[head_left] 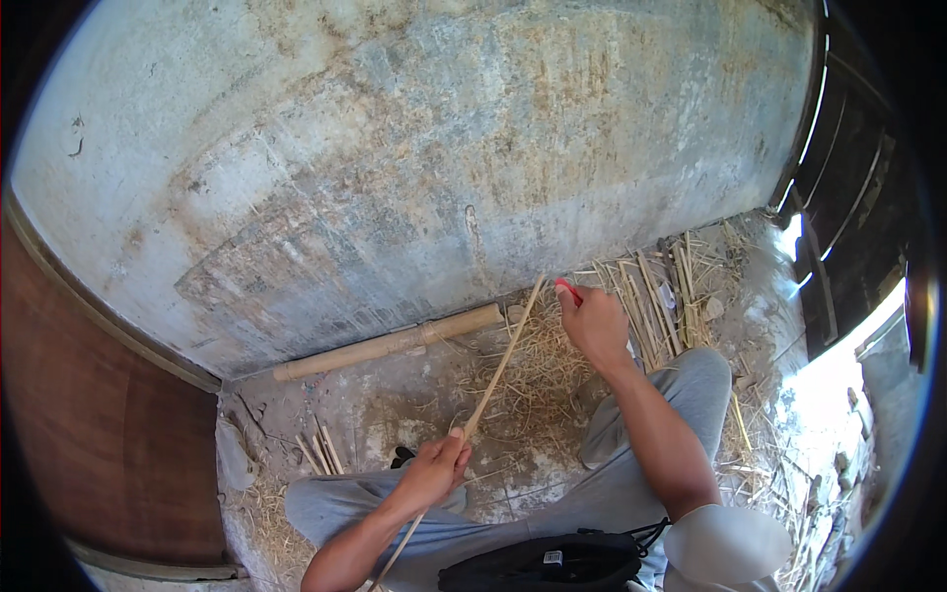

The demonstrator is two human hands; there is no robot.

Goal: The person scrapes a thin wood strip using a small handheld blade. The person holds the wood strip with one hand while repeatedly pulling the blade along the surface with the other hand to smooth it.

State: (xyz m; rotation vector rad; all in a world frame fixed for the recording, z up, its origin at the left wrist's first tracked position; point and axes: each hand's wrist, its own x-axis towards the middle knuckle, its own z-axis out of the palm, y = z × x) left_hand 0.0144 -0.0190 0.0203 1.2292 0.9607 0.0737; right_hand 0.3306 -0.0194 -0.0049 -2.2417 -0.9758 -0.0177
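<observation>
My left hand [434, 472] is closed around a long, thin bamboo strip [506, 360]. The strip slants up and to the right from my fist, and its lower end runs down past my left forearm over my lap. Its upper tip lies close to my right hand [598, 328]. That hand is closed on a small red-handled tool [567, 289], whose working end I cannot make out. Whether the tool touches the strip is unclear. Pale shavings [538, 380] are heaped on the floor beneath the hands.
A thick bamboo pole [390, 352] lies along the foot of the stained wall [473, 168]. Several split bamboo strips [651, 301] lie to the right, with a few short sticks [321, 449] at left. A black pouch [538, 564] rests at my lap, and a brown wooden panel [109, 414] stands at left.
</observation>
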